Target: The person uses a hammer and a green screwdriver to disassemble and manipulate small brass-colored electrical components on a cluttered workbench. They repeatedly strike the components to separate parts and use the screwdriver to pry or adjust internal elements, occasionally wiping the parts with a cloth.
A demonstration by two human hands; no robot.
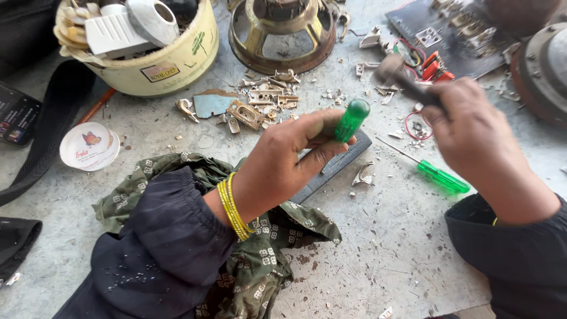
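While the left hand grips it: green-handled screwdriver stands nearly upright, handle end up and tilted a little to the right, its shaft hidden behind the fingers and pointing down at the dark flat bar
Left fingers: curled tight round the lower handle, thumb across the front; only the rounded green top shows above them
Dark flat bar: lies on the tabletop just beneath the left hand, long axis running from lower left up to the right, partly covered by the hand and the cloth
Right hand: raised to the right of the screwdriver, well apart from it, blurred; fingers closed round the dark handle of a hammer whose head hangs up and to the left, beyond the green handle top
Nearer hand: the left is on the screwdriver; the right is only level with it, off to the side
Second screwdriver: loose on the tabletop between the two hands, green handle toward the right wrist, thin shaft pointing up-left
Around: olive patterned cloth under the left forearm, yellow bangles at that wrist, broken metal scraps beyond the hand, cream bucket of parts far left, speaker frame at the top
In the way: nothing stands between hammer head and handle top that I can see
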